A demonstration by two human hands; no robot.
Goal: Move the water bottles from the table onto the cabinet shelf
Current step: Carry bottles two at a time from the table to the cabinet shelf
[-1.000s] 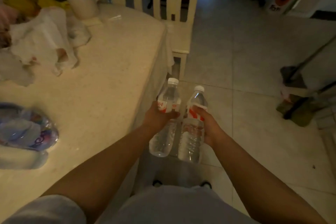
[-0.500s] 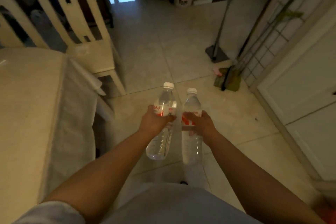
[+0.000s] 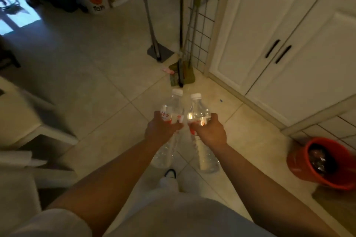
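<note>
Carry step in hand: my left hand (image 3: 162, 129) grips one water bottle (image 3: 172, 108) at its label, right hand (image 3: 210, 131) grips the other bottle (image 3: 199, 110), both upright over the floor (image 3: 86, 59); next I judge: approach cabinet (image 3: 279, 44), doors look closed, free a hand.

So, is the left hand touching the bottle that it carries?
Touching. The head view shows the left hand curled round the left bottle at its label.
</note>
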